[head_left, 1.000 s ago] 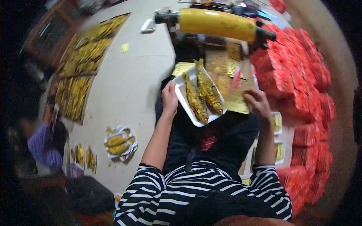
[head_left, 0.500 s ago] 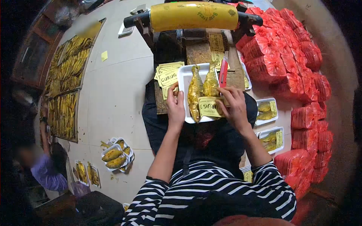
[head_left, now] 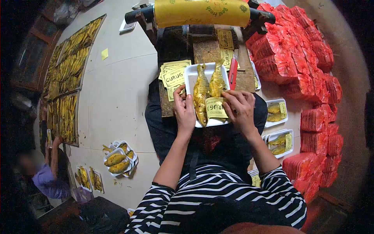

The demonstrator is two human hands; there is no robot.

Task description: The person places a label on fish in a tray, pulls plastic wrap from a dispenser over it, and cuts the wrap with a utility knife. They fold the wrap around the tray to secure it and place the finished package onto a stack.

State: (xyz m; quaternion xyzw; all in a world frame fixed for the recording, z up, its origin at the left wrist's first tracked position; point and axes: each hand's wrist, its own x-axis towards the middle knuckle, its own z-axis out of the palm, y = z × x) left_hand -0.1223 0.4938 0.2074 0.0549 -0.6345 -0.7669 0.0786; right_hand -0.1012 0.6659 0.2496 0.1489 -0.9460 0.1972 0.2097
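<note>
A white foam tray [head_left: 189, 78] with two golden fish [head_left: 201, 93] lies between my hands, over the near edge of a wooden board. My left hand [head_left: 184, 113] grips its left side, thumb on the rim. At the tray's lower right, my right hand [head_left: 240, 111] has its fingers bent over a yellow paper label [head_left: 215, 107], which lies across the lower part of the right fish. A stack of similar labels [head_left: 173, 76] sits left of the tray. A red cutter knife [head_left: 233, 72] rests to its right.
A yellow plastic film roll [head_left: 202, 12] spans the top. Red-wrapped packs [head_left: 276, 58] are piled at right, near labelled trays [head_left: 279, 143]. Filled trays [head_left: 117, 160] are stacked on the left floor. Beyond are large racks of fish [head_left: 67, 117] and a co-worker in purple [head_left: 50, 181].
The label has shifted slightly and my right fingers have moved a little on it. At the left, the co-worker's hands have come together near a small tray.
</note>
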